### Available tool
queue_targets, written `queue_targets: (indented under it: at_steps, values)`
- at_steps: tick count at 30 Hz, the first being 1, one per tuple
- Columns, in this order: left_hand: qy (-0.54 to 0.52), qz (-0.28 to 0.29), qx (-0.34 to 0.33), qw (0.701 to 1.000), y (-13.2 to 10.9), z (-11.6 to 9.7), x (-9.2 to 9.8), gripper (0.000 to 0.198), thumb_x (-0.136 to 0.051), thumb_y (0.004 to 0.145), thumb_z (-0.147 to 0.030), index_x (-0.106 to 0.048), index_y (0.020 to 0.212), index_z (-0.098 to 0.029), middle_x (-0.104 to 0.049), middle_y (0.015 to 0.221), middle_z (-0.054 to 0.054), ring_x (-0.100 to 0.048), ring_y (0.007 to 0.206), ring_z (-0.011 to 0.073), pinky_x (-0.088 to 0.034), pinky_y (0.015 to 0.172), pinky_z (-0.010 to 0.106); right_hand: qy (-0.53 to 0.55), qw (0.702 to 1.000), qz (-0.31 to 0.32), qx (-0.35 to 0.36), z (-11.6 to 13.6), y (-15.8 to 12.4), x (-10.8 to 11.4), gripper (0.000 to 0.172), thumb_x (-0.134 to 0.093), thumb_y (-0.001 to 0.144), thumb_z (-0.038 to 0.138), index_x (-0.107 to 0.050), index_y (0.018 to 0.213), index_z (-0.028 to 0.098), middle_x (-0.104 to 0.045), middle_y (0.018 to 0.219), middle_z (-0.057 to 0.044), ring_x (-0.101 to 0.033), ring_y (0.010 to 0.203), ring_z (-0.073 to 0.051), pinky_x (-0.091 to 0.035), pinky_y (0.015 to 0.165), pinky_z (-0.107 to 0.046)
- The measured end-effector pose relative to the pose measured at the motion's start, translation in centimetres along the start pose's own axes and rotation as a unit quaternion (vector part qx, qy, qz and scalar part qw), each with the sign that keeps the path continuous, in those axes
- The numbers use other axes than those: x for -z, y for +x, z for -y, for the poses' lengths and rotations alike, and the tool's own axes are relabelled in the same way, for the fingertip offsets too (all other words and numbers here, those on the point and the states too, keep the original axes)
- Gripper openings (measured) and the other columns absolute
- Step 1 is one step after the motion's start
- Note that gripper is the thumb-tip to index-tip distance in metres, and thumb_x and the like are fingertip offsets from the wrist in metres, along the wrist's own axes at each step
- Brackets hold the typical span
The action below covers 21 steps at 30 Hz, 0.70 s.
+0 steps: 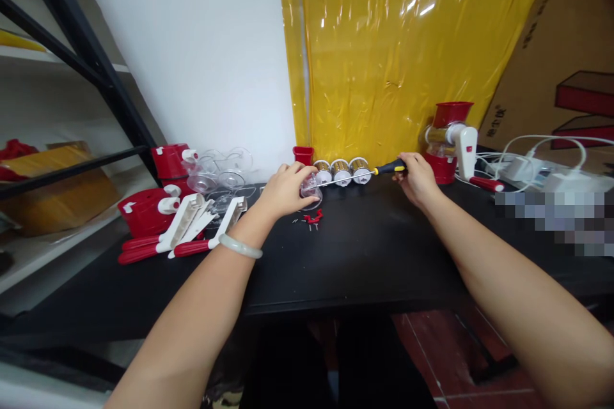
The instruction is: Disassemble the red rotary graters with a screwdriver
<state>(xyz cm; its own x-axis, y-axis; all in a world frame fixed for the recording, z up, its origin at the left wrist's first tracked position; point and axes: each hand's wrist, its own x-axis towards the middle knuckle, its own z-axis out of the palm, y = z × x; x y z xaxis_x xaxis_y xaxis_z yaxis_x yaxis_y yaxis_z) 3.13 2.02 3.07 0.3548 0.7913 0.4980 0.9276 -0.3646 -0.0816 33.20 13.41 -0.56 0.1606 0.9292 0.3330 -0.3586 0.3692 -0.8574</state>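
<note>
The clear plastic part [311,190] was gripped in left hand [286,190] on the desk [364,249], mid-rear. The screwdriver [364,174] was clenched in right hand [416,177], tip laid against the part. Screw-driving was judged in hand; straight tip, steady part needed next.

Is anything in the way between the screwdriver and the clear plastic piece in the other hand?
Nothing visible is. The screwdriver in the right hand reaches straight across to the clear plastic piece held by the left hand. Three metal drums stand just behind its shaft, not across it.
</note>
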Motion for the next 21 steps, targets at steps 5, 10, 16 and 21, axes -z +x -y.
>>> queue_targets:
  at_steps: [5, 10, 16, 21]
  values:
    - [-0.005, 0.0, 0.006, 1.0, -0.05, 0.07, -0.03, 0.06, -0.068, 0.079, -0.049, -0.05, 0.134, -0.03, -0.056, 0.123, 0.008, -0.051, 0.105, 0.0299, -0.046, 0.09, 0.044, 0.081, 0.995, 0.056, -0.031, 0.27, -0.26, 0.14, 0.02, -0.064, 0.07, 0.037, -0.052, 0.081, 0.025, -0.056, 0.066, 0.005, -0.055, 0.051, -0.011, -0.048, 0.046, -0.023]
    - [-0.013, 0.003, 0.005, 1.0, -0.06, 0.01, 0.09, 0.061, -0.068, 0.079, -0.048, -0.05, 0.135, -0.032, -0.056, 0.123, 0.007, -0.051, 0.105, 0.0293, -0.046, 0.091, 0.045, -0.028, 0.999, 0.012, 0.014, -0.05, 0.25, 0.35, 0.046, -0.056, 0.079, 0.068, -0.049, 0.071, 0.023, -0.049, 0.049, 0.005, -0.045, 0.037, -0.011, -0.04, 0.037, -0.024]
    - [-0.008, 0.001, 0.003, 1.0, -0.07, -0.11, 0.12, 0.066, -0.068, 0.08, -0.047, -0.045, 0.14, -0.033, -0.056, 0.124, 0.007, -0.05, 0.105, 0.03, -0.045, 0.091, 0.045, -0.026, 1.0, -0.008, 0.0, 0.01, 0.13, 0.13, 0.024, -0.068, 0.075, 0.039, -0.051, 0.069, 0.023, -0.043, 0.048, 0.008, -0.037, 0.037, -0.008, -0.041, 0.04, -0.022]
    - [-0.016, -0.002, 0.008, 1.0, -0.09, -0.08, 0.02, 0.07, -0.069, 0.079, -0.046, -0.043, 0.142, -0.032, -0.056, 0.127, 0.007, -0.05, 0.107, 0.0298, -0.044, 0.093, 0.045, 0.102, 0.992, 0.046, -0.056, 0.5, -0.35, 0.19, 0.016, -0.063, 0.067, 0.03, -0.054, 0.079, 0.025, -0.055, 0.068, 0.004, -0.058, 0.057, -0.013, -0.049, 0.049, -0.025]
